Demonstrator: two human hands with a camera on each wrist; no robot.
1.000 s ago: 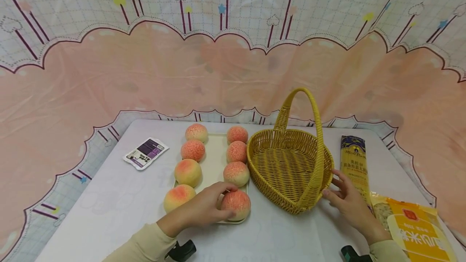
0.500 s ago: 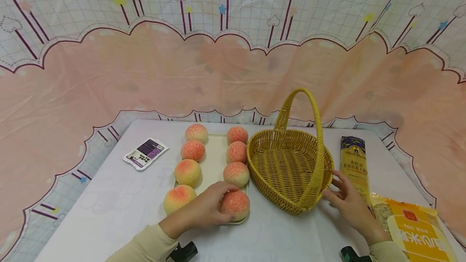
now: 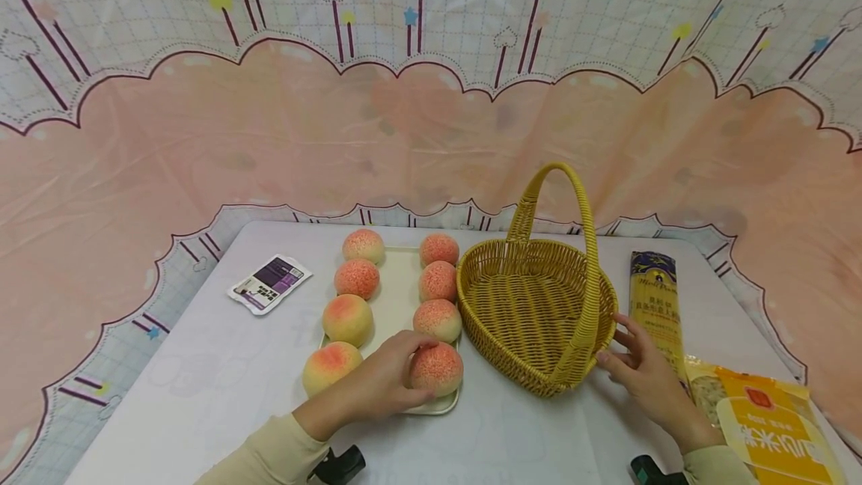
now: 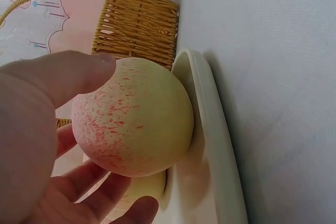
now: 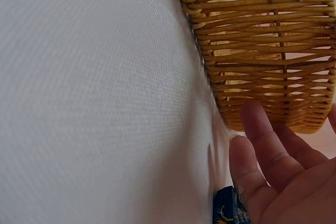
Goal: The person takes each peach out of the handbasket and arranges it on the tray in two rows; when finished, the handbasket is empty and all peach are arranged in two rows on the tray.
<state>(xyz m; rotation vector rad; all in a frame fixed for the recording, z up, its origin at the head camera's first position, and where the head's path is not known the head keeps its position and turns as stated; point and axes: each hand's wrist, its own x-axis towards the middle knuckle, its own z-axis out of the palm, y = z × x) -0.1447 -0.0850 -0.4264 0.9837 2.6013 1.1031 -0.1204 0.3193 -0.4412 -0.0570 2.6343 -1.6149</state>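
My left hand (image 3: pixel 387 376) holds a red-speckled peach (image 3: pixel 438 370) at the near right corner of the cream tray (image 3: pixel 393 305). In the left wrist view, the thumb is on one side of this peach (image 4: pixel 134 119) and the fingers curve round the other; whether it touches the tray is hard to tell. Several other peaches stand in two rows along the tray's sides, among them a yellow-red peach (image 3: pixel 347 319). My right hand (image 3: pixel 640 373) is at the right side of the yellow wicker basket (image 3: pixel 521 313), its fingertips against the outer wall (image 5: pixel 262 51).
The basket has a tall arched handle (image 3: pixel 587 245). A yellow pasta packet (image 3: pixel 655 305) lies right of the basket, with an orange and yellow food bag (image 3: pixel 774 425) nearer. At the left lies a small white and purple packet (image 3: pixel 271 283) on the white table (image 3: pixel 195 365).
The peach in my left hand has shifted slightly up in the head view, and the hand moved a little with it. My right hand and the basket have stayed in place.
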